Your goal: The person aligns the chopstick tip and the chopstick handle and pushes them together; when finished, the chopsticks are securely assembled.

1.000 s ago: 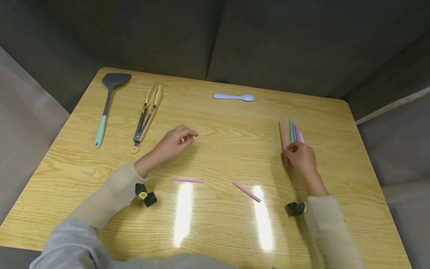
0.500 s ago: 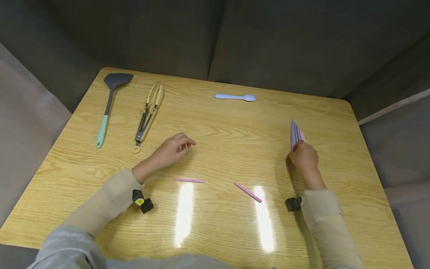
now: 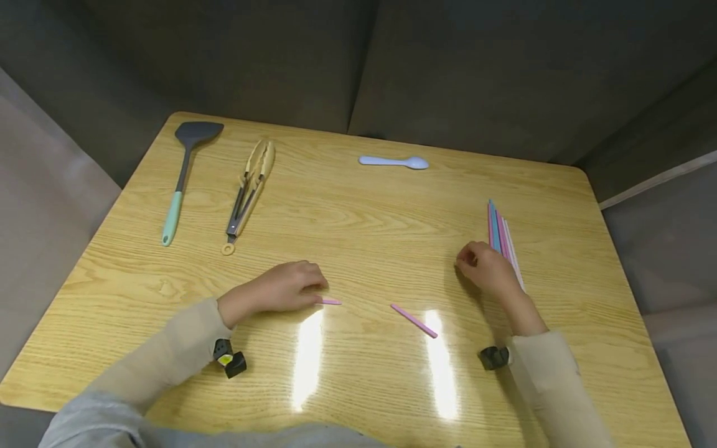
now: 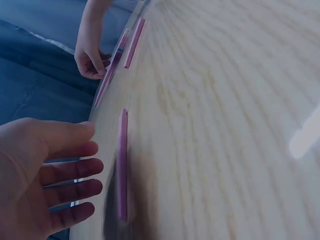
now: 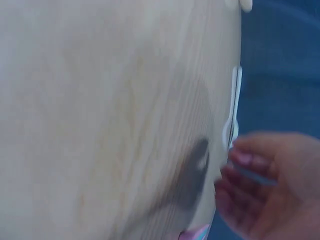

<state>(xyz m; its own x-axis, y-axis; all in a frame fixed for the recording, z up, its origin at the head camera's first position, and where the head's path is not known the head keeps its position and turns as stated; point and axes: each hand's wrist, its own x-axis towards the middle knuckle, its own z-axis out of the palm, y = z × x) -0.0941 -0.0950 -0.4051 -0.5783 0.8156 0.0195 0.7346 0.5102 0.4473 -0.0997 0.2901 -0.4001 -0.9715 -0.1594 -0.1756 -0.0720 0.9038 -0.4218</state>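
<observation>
My left hand [image 3: 292, 286] hovers by a short pink straw [image 4: 122, 165], its fingers loosely extended. In the left wrist view a gap shows between the fingertips and that straw; in the head view the hand hides part of it. A second pink straw [image 3: 413, 321] lies slantwise in the middle of the table's near half. My right hand [image 3: 488, 267] is at the right, fingers loosely bent and holding nothing in the right wrist view. Beyond and beside it lies a row of straws [image 3: 497, 227], pink, blue and white, close together and partly covered by the hand.
At the far left of the wooden table [image 3: 370, 261] lie a turner [image 3: 182, 180] with a mint handle and a pair of tongs [image 3: 246, 193]. A pale lilac spoon [image 3: 392, 162] lies near the back edge. Dark curtains [image 3: 269, 56] stand behind the table.
My right hand has set a pink straw against the left side of the row, let go and shifted left. My left hand has come down towards the pink straw near it.
</observation>
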